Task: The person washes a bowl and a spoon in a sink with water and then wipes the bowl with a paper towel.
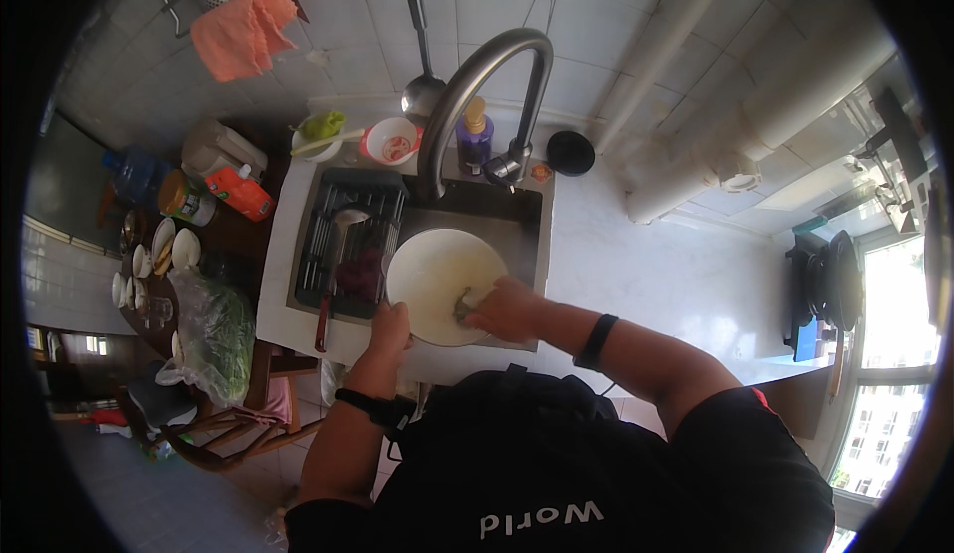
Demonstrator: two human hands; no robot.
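Note:
A large whitish round pan or bowl [436,273] is tilted over the front part of the sink [477,214]. My left hand [391,327] grips its left side near the rim; whether it holds a handle there is hidden. Inside, at the lower right, my right hand [507,311] presses a grey-green scrubber [463,305] against the inner surface. The curved metal faucet [477,80] arches above the sink behind the pan. To the left, a dark drain basket [373,188] holds a ladle-like utensil [350,217] and something purple [361,273].
Behind the sink stand a red-rimmed bowl [390,141], a purple pump bottle [475,143] and a black round lid or dish [570,153]. A bowl with a green item [322,127] is at back left. Bagged greens [216,329] and dishes occupy the table at left. Pans [838,281] stand far right.

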